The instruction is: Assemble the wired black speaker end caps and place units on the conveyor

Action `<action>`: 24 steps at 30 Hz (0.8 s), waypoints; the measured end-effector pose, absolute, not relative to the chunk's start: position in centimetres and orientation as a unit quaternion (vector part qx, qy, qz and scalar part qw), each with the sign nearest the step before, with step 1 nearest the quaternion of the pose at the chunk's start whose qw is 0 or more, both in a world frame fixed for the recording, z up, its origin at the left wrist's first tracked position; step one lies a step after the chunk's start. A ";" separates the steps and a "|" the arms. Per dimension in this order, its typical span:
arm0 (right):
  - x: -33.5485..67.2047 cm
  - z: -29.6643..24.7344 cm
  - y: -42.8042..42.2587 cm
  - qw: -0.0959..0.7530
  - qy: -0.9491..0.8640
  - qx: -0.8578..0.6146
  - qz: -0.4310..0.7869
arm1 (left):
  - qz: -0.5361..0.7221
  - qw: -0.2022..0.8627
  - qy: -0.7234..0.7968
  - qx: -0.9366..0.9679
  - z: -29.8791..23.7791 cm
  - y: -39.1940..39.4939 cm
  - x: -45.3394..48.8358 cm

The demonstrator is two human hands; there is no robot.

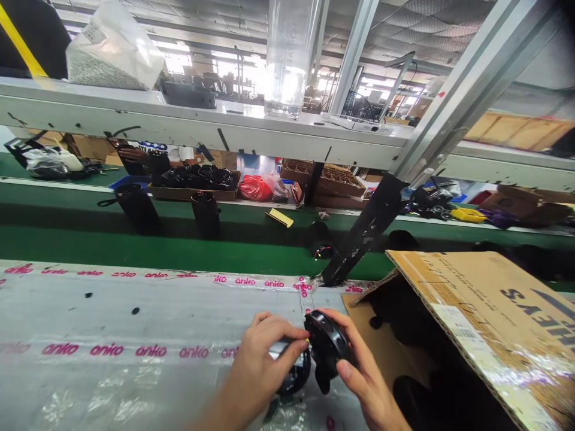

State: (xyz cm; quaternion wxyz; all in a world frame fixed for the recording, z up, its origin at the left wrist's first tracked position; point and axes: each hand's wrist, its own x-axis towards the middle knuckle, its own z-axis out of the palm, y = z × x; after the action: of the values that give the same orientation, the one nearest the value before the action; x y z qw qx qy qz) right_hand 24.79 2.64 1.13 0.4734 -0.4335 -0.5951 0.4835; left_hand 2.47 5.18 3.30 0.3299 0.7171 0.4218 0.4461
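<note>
My right hand (359,365) grips a black, glossy, round plastic part (330,338) by its rim, tilted on edge above the bench. The thumb and fingertips of my left hand (269,359) are pinched together at the near face of this part. A speck of red and yellow shows at the pinch, too small to name. Below my left hand is a second glossy black rounded piece (296,374), partly covered by the fingers. Both are over the grey, plastic-covered bench (179,317), with clear film beneath the second piece.
An open cardboard box (494,317) with dark things inside stands at the right. A slanted black post (366,230) rises behind my hands. Black cylinders (205,214) stand on the green conveyor (247,242) beyond the bench. Overhead runs a white shelf (202,129) bearing a clear tube (290,60).
</note>
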 end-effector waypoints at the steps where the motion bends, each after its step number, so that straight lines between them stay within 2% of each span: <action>1: 25.0 1.2 2.7 0.465 -0.602 -0.430 0.486 | 0.439 0.336 0.420 0.720 3.4 5.2 2.4; 10: 25.9 2.6 2.9 0.418 -0.642 -0.454 0.455 | 0.401 0.356 0.422 0.731 4.0 5.5 2.0; 18: 25.5 2.2 2.8 0.421 -0.626 -0.466 0.463 | 0.373 0.438 0.459 0.677 4.3 5.7 2.1; 24: 24.8 3.1 2.4 0.414 -0.646 -0.475 0.430 | 0.423 0.350 0.440 0.711 3.9 5.2 2.6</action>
State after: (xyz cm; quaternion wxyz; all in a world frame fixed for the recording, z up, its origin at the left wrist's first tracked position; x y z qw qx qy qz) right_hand 24.77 2.40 3.12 0.4145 -0.4754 -0.6462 0.4298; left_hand 2.60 5.18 3.86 0.3498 0.7107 0.4403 0.4228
